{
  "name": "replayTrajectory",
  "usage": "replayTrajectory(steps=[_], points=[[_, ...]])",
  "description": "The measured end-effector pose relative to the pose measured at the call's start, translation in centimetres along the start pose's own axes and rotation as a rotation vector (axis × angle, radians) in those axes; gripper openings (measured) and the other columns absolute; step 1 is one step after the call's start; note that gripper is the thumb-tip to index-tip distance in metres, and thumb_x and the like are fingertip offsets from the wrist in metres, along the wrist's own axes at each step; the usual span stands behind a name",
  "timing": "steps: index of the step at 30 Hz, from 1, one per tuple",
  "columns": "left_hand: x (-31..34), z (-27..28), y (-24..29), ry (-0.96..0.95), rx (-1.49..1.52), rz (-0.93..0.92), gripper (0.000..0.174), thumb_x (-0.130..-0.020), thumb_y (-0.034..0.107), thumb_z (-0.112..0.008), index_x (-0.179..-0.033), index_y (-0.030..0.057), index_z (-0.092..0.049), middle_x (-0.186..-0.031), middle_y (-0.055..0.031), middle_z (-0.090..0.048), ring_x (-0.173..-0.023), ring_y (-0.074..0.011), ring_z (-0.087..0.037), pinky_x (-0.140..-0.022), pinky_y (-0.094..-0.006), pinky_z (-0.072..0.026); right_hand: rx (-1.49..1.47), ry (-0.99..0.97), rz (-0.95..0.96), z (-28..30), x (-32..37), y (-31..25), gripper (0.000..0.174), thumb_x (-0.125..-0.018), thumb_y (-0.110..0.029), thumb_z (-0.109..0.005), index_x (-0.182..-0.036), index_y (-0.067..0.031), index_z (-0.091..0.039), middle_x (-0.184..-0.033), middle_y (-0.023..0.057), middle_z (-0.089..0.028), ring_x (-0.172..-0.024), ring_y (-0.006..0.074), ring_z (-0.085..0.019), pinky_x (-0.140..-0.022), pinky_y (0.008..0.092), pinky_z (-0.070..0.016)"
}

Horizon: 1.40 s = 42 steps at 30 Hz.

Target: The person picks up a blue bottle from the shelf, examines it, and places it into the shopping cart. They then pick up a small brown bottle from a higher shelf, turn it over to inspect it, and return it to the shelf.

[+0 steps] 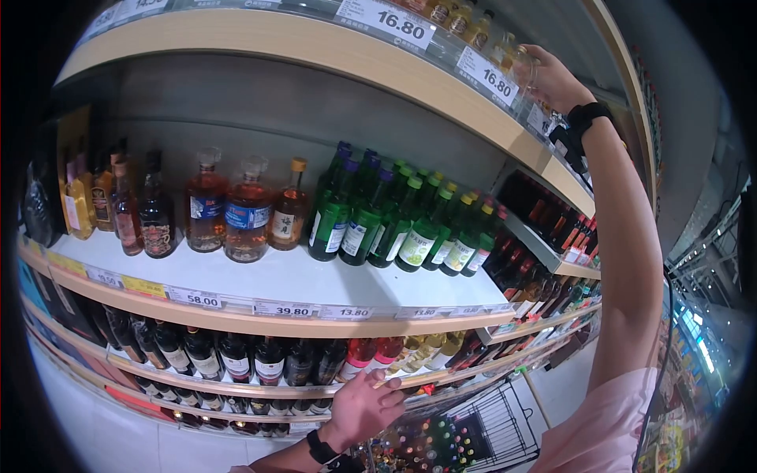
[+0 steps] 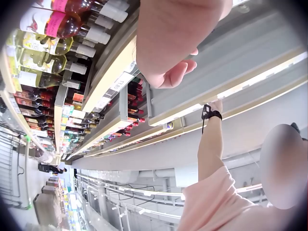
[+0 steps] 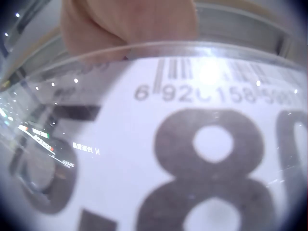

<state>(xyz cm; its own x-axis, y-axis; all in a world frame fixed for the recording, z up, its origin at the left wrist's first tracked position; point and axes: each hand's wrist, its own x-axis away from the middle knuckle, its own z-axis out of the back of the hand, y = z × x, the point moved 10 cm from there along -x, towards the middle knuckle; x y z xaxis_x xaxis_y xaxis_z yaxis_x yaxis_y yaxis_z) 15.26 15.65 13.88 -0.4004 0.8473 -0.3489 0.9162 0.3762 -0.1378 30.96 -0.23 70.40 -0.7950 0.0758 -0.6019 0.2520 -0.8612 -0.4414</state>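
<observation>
Reaching is the step apparently in hand: the right hand (image 1: 561, 83) is at the right end of the upper shelf (image 1: 236, 33), its fingers bent at a clear glass item (image 1: 522, 69), probably a bottle, just above a 16.80 price label (image 1: 489, 76). Whether those fingers are clamped on it cannot be told. The left hand (image 1: 367, 406) is well below the upper shelf, fingers apart, holding nothing. Green glass bottles (image 1: 414, 246) stand beneath that shelf; a wire shopping cart (image 1: 493, 422) is lower still. The next move likely calls for a secure hold, clear of the shelf edge.
</observation>
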Motion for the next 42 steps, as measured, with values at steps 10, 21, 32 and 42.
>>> replayTrajectory(steps=[10,21,32,42], points=[[0.0,0.1,0.6,0.036,-0.042,-0.019,0.025,-0.097,0.037,-0.049,-0.100,0.0144,-0.059,-0.101,-0.0072,-0.050,-0.079,-0.0180,-0.041,-0.074,-0.0318,-0.0354,-0.185,-0.077,-0.059,-1.4,2.5,-2.9,0.057,-0.091,-0.018,-0.067,-0.141,-0.0101,-0.041,-0.109,0.0071,-0.061,-0.076,0.0169,-0.065,-0.060,0.0298,-0.0571],[-0.7,0.5,1.6,0.029,-0.003,-0.025,0.034,-0.100,0.041,-0.042,-0.103,0.0134,-0.062,-0.103,-0.0080,-0.053,-0.079,-0.0181,-0.041,-0.073,-0.0317,-0.0355,0.328,0.093,0.041,3.2,-2.6,-1.8,0.035,-0.093,-0.027,-0.066,-0.124,-0.0115,-0.062,-0.075,-0.0025,-0.057,-0.062,0.0044,-0.050,-0.062,0.0187,-0.0446],[-1.0,1.4,2.6,0.197,-0.095,-0.054,0.031,-0.097,0.041,-0.048,-0.102,0.0133,-0.060,-0.101,-0.0078,-0.052,-0.079,-0.0184,-0.042,-0.074,-0.0318,-0.0365,0.373,0.120,0.033,2.8,-1.7,-3.2,0.032,-0.094,-0.024,-0.065,-0.121,-0.0076,-0.064,-0.081,-0.0010,-0.062,-0.066,0.0054,-0.055,-0.062,0.0201,-0.0461],[-1.9,0.7,1.9,0.166,-0.029,0.029,0.020,-0.097,0.033,-0.051,-0.102,0.0145,-0.055,-0.101,-0.0084,-0.049,-0.079,-0.0182,-0.041,-0.074,-0.0313,-0.0368,0.250,0.028,0.022,2.1,-2.0,-3.7,0.030,-0.092,-0.017,-0.067,-0.120,-0.0055,-0.065,-0.079,0.0039,-0.065,-0.061,0.0092,-0.057,-0.060,0.0232,-0.0523]])
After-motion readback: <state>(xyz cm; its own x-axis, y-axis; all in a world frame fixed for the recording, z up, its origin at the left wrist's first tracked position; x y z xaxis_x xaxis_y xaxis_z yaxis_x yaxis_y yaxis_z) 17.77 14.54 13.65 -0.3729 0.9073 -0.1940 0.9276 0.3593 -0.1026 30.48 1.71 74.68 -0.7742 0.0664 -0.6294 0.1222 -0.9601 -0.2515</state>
